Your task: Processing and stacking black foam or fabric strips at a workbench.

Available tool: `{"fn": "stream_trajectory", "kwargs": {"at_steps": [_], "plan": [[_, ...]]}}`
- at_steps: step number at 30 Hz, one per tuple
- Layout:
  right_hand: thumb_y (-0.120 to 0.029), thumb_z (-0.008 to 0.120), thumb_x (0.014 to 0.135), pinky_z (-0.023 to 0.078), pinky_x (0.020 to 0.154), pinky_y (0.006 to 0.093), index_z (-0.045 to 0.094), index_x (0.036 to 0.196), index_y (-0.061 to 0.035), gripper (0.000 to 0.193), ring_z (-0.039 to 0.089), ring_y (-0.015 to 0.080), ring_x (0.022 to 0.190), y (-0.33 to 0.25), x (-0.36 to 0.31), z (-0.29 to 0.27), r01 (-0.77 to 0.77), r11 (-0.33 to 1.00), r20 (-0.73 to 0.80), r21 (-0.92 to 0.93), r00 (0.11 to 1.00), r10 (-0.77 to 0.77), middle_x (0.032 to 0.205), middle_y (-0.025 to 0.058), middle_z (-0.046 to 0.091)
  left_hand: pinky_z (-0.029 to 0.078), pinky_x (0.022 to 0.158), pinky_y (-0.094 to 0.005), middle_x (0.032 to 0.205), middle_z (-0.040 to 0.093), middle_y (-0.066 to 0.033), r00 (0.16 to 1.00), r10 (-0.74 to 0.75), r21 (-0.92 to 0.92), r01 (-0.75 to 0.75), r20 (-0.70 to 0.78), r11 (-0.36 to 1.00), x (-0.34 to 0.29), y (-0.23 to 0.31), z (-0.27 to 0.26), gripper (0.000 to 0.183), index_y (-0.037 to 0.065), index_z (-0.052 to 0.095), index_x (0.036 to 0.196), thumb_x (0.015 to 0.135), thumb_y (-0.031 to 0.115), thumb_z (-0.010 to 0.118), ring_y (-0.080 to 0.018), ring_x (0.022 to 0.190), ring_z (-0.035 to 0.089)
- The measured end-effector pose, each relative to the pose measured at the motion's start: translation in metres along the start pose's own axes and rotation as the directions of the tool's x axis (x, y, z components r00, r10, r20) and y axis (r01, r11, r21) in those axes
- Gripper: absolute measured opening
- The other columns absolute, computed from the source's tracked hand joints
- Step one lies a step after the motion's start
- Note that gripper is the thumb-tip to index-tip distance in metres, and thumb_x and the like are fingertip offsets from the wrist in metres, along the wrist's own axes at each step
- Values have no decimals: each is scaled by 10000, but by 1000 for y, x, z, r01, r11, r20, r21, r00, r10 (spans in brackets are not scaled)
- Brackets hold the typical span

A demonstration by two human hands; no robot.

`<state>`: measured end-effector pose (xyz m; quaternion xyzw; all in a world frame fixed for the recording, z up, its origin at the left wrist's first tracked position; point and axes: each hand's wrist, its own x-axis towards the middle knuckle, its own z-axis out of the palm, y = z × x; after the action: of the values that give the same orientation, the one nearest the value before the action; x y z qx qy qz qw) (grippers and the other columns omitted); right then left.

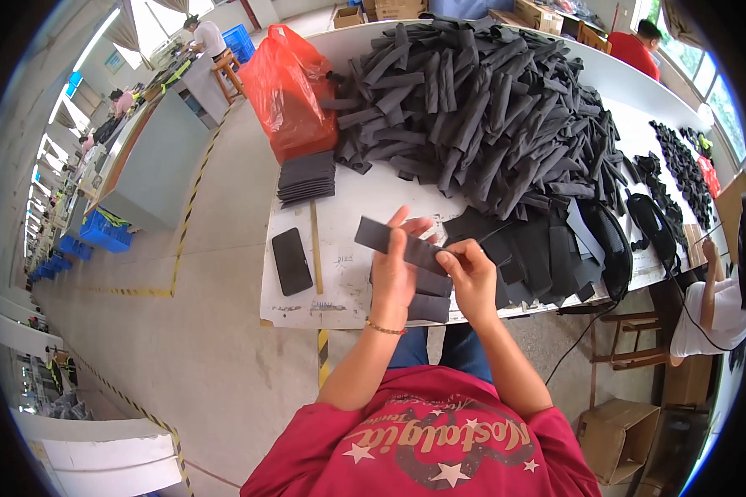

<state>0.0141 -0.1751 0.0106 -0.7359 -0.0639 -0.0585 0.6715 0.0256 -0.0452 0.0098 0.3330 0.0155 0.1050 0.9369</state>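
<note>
A short dark grey fabric strip [375, 234] is held slanting between my two hands above the table's front edge. My left hand [395, 277] has its thumb pressed on the strip and its fingers behind it. At the strip's right end, my right hand [475, 280] pinches it between thumb and fingertips. Just below my hands lie more dark strips [428, 308] at the table's edge. Flat dark fabric pieces [529, 257] overlap to the right of my right hand. A neat stack of dark strips [307, 177] sits at the table's left.
Behind my hands rises a large heap of folded dark fabric pieces [481, 108]. A red plastic bag [286, 95] stands at its left. A black phone [292, 262] and a thin wooden ruler-like strip [316, 248] lie on the white table [365, 186]. Another person [713, 306] works at the right.
</note>
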Motion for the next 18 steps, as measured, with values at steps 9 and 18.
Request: {"fn": "stream_trajectory", "kwargs": {"at_steps": [9, 18], "plan": [[25, 771, 729, 464, 648, 288, 671, 823, 0, 139, 597, 177, 741, -12, -4, -6, 358, 925, 8, -125, 933, -360, 797, 77, 629, 564, 854, -418, 895, 672, -104, 995, 103, 49, -103, -12, 993, -2, 35, -41, 89, 15, 653, 934, 897, 95, 661, -243, 867, 668], [17, 757, 756, 445, 642, 268, 678, 825, 6, 106, 579, 151, 714, -12, 0, 2, 336, 938, -34, -89, 940, -340, 784, 66, 627, 553, 857, -422, 921, 663, -126, 997, 50, -31, -52, -62, 998, 0, 36, -34, 149, 9, 605, 1010, 913, 114, 647, -271, 890, 667]]}}
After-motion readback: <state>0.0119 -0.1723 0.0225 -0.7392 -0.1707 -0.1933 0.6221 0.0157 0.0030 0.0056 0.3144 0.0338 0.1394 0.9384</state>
